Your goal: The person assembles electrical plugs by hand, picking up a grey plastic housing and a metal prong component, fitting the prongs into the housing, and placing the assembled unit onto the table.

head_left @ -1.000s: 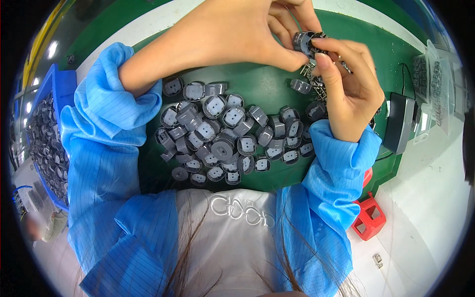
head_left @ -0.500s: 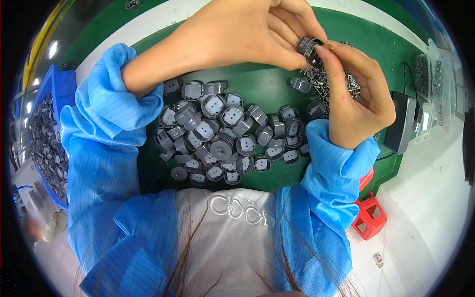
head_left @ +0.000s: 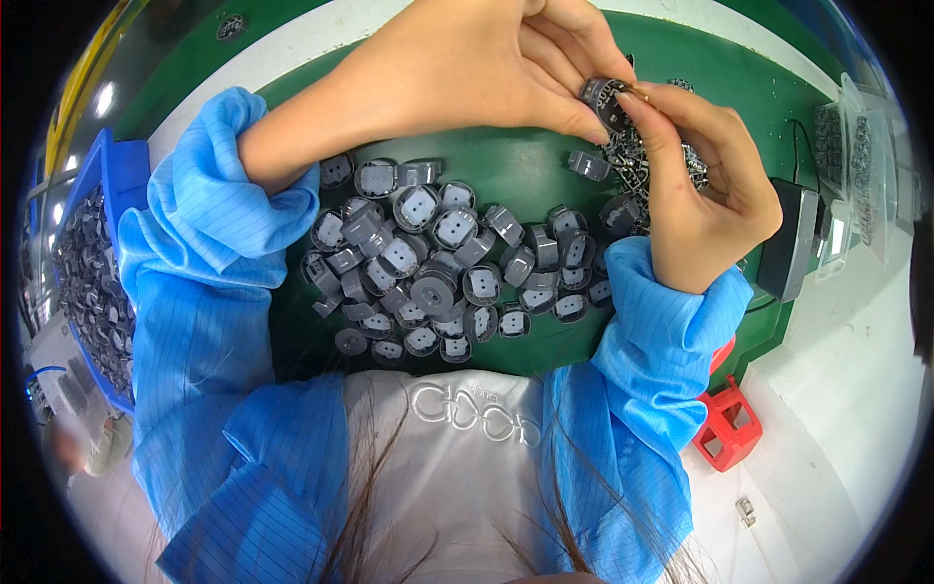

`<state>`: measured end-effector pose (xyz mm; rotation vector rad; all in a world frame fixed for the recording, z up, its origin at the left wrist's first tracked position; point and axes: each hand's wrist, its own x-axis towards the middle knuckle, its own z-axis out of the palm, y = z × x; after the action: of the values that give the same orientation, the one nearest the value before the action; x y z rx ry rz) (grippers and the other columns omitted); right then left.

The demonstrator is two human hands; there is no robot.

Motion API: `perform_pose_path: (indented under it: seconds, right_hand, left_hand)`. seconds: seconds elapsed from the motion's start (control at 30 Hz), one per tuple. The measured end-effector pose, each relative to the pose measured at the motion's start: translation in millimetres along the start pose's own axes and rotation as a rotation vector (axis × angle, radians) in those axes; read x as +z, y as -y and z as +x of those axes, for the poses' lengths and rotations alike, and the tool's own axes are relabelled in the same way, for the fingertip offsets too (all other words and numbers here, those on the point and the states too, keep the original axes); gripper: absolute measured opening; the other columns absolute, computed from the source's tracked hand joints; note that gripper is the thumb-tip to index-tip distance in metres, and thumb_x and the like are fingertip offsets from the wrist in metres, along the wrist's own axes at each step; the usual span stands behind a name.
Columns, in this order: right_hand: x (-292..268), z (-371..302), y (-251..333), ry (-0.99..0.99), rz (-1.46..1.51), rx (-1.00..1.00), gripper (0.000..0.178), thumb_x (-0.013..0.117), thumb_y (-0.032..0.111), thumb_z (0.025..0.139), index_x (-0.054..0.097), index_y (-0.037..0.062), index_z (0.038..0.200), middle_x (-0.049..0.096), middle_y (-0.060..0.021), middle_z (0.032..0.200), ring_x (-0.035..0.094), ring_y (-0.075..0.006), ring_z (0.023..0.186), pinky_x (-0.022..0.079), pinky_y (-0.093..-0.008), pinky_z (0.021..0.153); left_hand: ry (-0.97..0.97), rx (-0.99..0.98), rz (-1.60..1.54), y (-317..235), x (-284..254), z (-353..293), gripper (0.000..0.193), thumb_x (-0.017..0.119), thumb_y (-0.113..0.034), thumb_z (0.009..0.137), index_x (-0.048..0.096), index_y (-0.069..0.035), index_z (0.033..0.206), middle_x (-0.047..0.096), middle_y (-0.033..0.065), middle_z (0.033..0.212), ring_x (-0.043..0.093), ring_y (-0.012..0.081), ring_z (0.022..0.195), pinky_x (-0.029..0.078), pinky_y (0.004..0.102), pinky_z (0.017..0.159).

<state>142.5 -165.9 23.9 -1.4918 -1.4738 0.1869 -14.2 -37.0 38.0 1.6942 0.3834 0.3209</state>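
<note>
My left hand (head_left: 506, 73) reaches in from the left and grips a small round dark housing (head_left: 605, 101) between thumb and fingers. Pale markings show on its dark face, which is turned toward my right hand (head_left: 710, 190). That hand's thumb and forefinger are pinched at the housing's edge, where a tiny brass-coloured piece (head_left: 642, 94) shows between the fingertips; its kind is too small to make out. Below the hands, a loose heap of similar grey round housings (head_left: 457, 229) covers the green table. Behind the right fingers lies a pile of small metallic parts (head_left: 630, 161), partly hidden.
At the left stands a blue bin (head_left: 122, 175) full of dark parts. A dark grey box-shaped device (head_left: 788, 241) with a cable sits at the right, near a clear plastic container (head_left: 856, 161). A red stool (head_left: 730, 426) stands low on the right.
The housing has turned slightly in my left hand, so more of its marked face shows. My right fingers have shifted a little at its edge. The heap looks the same.
</note>
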Motion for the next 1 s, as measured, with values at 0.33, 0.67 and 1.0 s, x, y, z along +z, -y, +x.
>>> perform_pose_path:
  seconds: [0.33, 0.67, 1.0]
  right_hand:
    - [-1, 2, 0, -0.016, 0.08, 0.008, 0.013, 0.067, -0.014, 0.082, 0.068, -0.0078, 0.092, 0.068, -0.0123, 0.091, 0.067, -0.019, 0.086, 0.057, -0.0295, 0.08]
    - [-1, 5, 12, -0.003, 0.067, 0.108, 0.014, 0.068, -0.014, 0.08, 0.07, -0.0062, 0.091, 0.061, -0.0099, 0.099, 0.064, -0.0158, 0.089, 0.058, -0.0257, 0.074]
    - [3, 2, 8, 0.019, 0.409, 0.27, 0.026, 0.066, -0.009, 0.086, 0.059, -0.0075, 0.11, 0.062, -0.0144, 0.113, 0.061, -0.0192, 0.104, 0.052, -0.0302, 0.089]
  left_hand:
    - [0.035, 0.691, 0.054, 29, -1, 10, 0.028, 0.078, 0.003, 0.078, 0.066, 0.01, 0.103, 0.071, 0.0189, 0.091, 0.071, 0.0172, 0.084, 0.06, 0.0242, 0.074]
    - [-0.097, 0.959, 0.105, 42, 3, 21, 0.022, 0.076, 0.008, 0.074, 0.067, 0.008, 0.094, 0.071, 0.0172, 0.088, 0.072, 0.0195, 0.082, 0.062, 0.0283, 0.073]
    - [-0.102, 1.003, 0.054, 45, 1, 28, 0.025, 0.076, 0.005, 0.074, 0.07, 0.005, 0.098, 0.072, 0.016, 0.089, 0.073, 0.022, 0.079, 0.061, 0.0302, 0.07]
